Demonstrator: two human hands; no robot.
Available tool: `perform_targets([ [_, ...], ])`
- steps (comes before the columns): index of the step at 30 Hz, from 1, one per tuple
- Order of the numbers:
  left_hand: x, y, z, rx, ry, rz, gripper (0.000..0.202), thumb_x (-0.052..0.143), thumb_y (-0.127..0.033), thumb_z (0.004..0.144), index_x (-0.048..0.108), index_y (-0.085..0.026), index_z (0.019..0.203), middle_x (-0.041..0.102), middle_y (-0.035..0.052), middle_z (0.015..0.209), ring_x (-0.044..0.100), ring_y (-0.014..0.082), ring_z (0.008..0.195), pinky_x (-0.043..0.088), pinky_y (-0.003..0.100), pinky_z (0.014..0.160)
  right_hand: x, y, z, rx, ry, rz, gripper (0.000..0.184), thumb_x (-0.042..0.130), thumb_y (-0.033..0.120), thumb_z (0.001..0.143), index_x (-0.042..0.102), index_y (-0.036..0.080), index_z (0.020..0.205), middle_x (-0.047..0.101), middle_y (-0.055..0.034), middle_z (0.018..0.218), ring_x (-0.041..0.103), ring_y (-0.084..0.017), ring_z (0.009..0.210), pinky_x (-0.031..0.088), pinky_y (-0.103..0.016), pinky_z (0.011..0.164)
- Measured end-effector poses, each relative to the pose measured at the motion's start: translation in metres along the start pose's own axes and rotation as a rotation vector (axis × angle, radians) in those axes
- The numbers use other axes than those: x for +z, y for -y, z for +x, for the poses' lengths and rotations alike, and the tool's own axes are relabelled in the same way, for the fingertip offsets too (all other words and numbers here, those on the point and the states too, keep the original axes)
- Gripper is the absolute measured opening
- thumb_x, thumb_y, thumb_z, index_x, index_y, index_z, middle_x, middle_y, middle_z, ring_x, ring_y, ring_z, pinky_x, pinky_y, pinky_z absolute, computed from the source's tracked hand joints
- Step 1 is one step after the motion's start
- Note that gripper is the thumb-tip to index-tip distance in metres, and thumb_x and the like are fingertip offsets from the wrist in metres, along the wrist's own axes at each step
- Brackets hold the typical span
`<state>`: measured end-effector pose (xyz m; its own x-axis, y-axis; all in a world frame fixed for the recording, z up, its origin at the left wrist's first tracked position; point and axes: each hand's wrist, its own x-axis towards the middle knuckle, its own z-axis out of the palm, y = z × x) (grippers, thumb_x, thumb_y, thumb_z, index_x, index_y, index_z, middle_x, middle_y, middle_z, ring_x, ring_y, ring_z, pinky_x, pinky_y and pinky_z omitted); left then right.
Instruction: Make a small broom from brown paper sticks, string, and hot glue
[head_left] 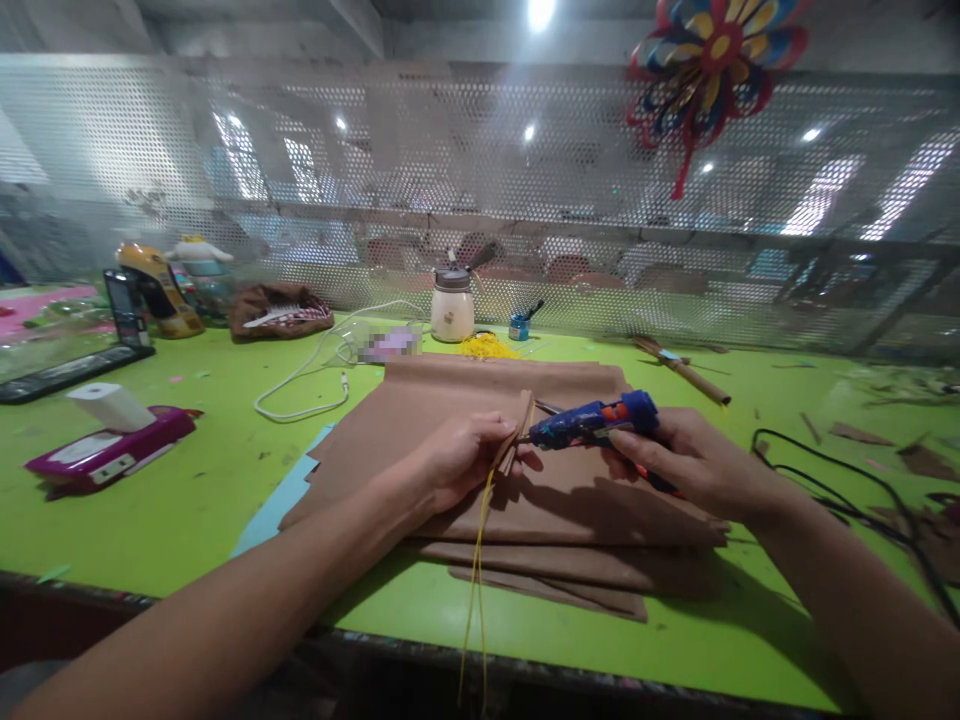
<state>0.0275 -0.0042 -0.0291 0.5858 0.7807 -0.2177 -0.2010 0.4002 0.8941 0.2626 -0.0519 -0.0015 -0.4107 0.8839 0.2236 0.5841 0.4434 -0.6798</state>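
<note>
Between the fingers of my left hand [469,460] is a narrow folded strip of brown paper [517,430], held upright. Yellow string [480,545] hangs from this strip down past the table's front edge. My right hand [686,455] grips a blue glue gun [589,422] with orange parts, its nozzle at the strip; whether it touches I cannot tell. Something with red handles, perhaps scissors, shows under the right hand, mostly hidden. Below both hands lies a stack of brown paper sheets [442,400], with a light blue sheet [289,495] under its left side.
On the green table [210,540] a purple power strip [112,450] with a white plug lies left. At the back are a white jar [452,308], yellow string pile [487,346] and small blue bottle [519,326]. A black cable [847,475] and paper scraps lie right; a perforated screen stands behind.
</note>
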Motion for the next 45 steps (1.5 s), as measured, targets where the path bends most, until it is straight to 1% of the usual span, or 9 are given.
perform_targets([
  [7,0.000,0.001,0.002,-0.007,-0.007,0.005,0.012,0.045,-0.016,0.083,0.054,-0.010,0.078,0.066,0.0134,0.068,0.058,0.0146,0.053,0.042,0.024,0.050,0.000,0.001,0.000,-0.010,0.030,0.038,0.035,0.044,0.048,0.088,0.058,0.021,0.070,0.057,-0.0027,0.066,0.049,-0.014,0.059,0.038,-0.027,0.053],
  [11,0.000,-0.001,0.002,-0.015,-0.003,0.018,0.013,0.043,-0.016,0.083,0.053,-0.010,0.076,0.065,0.0127,0.069,0.055,0.0134,0.051,0.039,0.023,0.046,0.000,0.002,0.002,-0.008,-0.015,0.038,0.036,0.044,0.048,0.087,0.056,0.021,0.067,0.054,-0.0022,0.061,0.047,-0.013,0.055,0.035,-0.027,0.049],
  [17,-0.002,0.000,0.002,-0.017,0.001,0.066,0.011,0.045,-0.018,0.081,0.052,-0.011,0.076,0.066,0.0135,0.071,0.055,0.0144,0.053,0.036,0.023,0.042,0.003,0.003,0.004,0.020,-0.063,0.054,0.037,0.046,0.051,0.085,0.056,0.021,0.065,0.054,-0.0015,0.060,0.048,-0.013,0.054,0.036,-0.027,0.050],
  [22,-0.003,0.000,0.004,-0.026,0.010,0.064,0.011,0.045,-0.018,0.081,0.052,-0.011,0.077,0.066,0.0136,0.070,0.055,0.0143,0.050,0.036,0.023,0.042,0.001,0.000,0.005,-0.001,-0.015,0.041,0.039,0.043,0.050,0.088,0.057,0.020,0.067,0.055,-0.0018,0.062,0.049,-0.012,0.056,0.037,-0.026,0.051],
  [29,-0.002,-0.001,0.004,-0.042,0.044,0.020,0.015,0.042,-0.015,0.083,0.054,-0.009,0.078,0.065,0.0131,0.066,0.056,0.0139,0.049,0.038,0.022,0.044,0.002,-0.008,0.006,0.043,0.089,0.094,0.046,0.041,0.052,0.088,0.059,0.015,0.070,0.060,-0.0049,0.066,0.053,-0.013,0.060,0.040,-0.024,0.054],
  [33,0.000,-0.002,0.002,-0.049,0.046,0.010,0.019,0.040,-0.016,0.084,0.056,-0.008,0.076,0.064,0.0120,0.064,0.054,0.0133,0.046,0.038,0.023,0.043,0.004,-0.009,0.006,0.029,0.099,0.138,0.045,0.042,0.052,0.088,0.060,0.015,0.070,0.060,-0.0046,0.066,0.053,-0.013,0.060,0.040,-0.023,0.053],
  [37,-0.001,-0.003,0.002,-0.068,0.015,0.009,0.021,0.042,-0.016,0.083,0.059,-0.006,0.078,0.065,0.0126,0.063,0.055,0.0138,0.047,0.039,0.023,0.043,0.006,-0.009,0.004,0.024,0.114,0.172,0.043,0.043,0.050,0.089,0.060,0.015,0.071,0.059,-0.0042,0.066,0.052,-0.012,0.061,0.039,-0.023,0.054],
  [42,-0.002,-0.003,0.004,-0.049,0.026,-0.028,0.023,0.042,-0.013,0.083,0.063,-0.003,0.078,0.066,0.0123,0.065,0.058,0.0136,0.052,0.044,0.021,0.049,0.007,-0.007,0.002,0.019,0.137,0.186,0.043,0.042,0.049,0.089,0.060,0.014,0.071,0.059,-0.0038,0.067,0.052,-0.012,0.061,0.038,-0.022,0.054],
  [45,-0.001,-0.003,0.005,-0.054,-0.005,-0.067,0.022,0.043,-0.009,0.082,0.064,-0.003,0.079,0.067,0.0110,0.067,0.061,0.0135,0.055,0.046,0.021,0.052,0.006,-0.007,0.000,0.024,0.145,0.187,0.044,0.042,0.049,0.089,0.060,0.014,0.071,0.059,-0.0036,0.066,0.051,-0.011,0.060,0.037,-0.022,0.054],
])
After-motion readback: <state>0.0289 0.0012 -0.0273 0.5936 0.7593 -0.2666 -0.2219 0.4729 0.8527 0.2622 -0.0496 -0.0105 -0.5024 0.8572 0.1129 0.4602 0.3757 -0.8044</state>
